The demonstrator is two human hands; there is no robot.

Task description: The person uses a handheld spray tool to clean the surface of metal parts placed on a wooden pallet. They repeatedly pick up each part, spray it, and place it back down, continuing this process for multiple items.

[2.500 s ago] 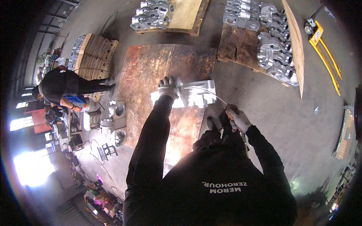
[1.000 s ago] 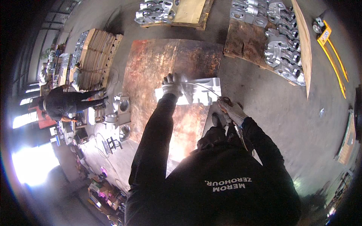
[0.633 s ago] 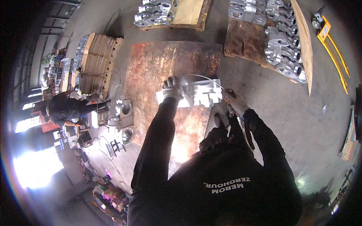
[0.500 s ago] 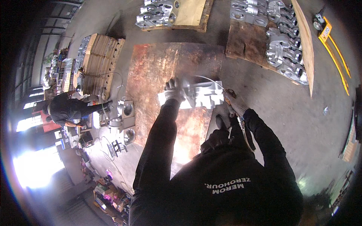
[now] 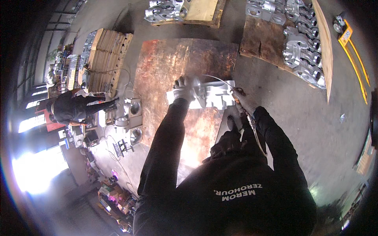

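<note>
A silver cast metal part (image 5: 214, 96) lies on the right edge of a rusty steel plate (image 5: 173, 67) on the floor. My left hand (image 5: 184, 88), in a white glove, grips the part's left end. My right hand (image 5: 238, 103), gloved as well, holds a thin tool with a hose (image 5: 252, 126) against the part's right side. A thin wire or hose arcs over the part's top. My dark sleeves come up from the lower edge.
Pallets of similar silver castings (image 5: 303, 43) stand at the upper right and top centre (image 5: 165, 10). Stacked wooden boards (image 5: 106, 59) sit at the left. Another person (image 5: 73, 110) bends over near loose castings (image 5: 132, 110). A yellow pallet jack (image 5: 352, 47) stands far right.
My head has shifted, so the plate and part sit slightly higher and more centred. The other person has moved down along the left side. Both hands stay on the casting.
</note>
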